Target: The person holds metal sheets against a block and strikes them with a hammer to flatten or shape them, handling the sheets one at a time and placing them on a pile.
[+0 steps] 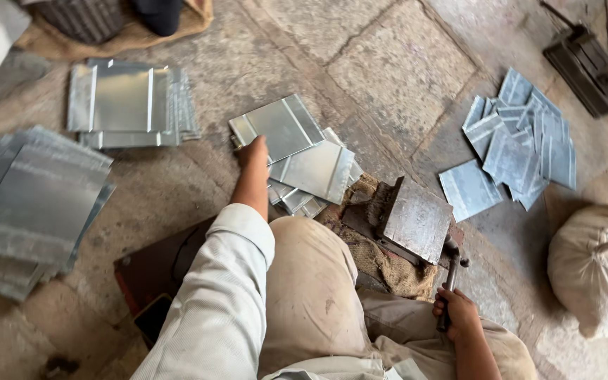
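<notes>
My left hand (251, 151) is on the top metal sheet (279, 127) of the floor pile, fingers closing on its edge. Right hand (457, 313) is wrapped around the hammer (450, 281) by the steel block (416, 218). Best lift one sheet only, flat.

A stone floor (388, 63) carries four piles of metal sheets (124, 102), a burlap-wrapped anvil block (416, 218), a white sack (596, 271) and a dark board (156, 264).
</notes>
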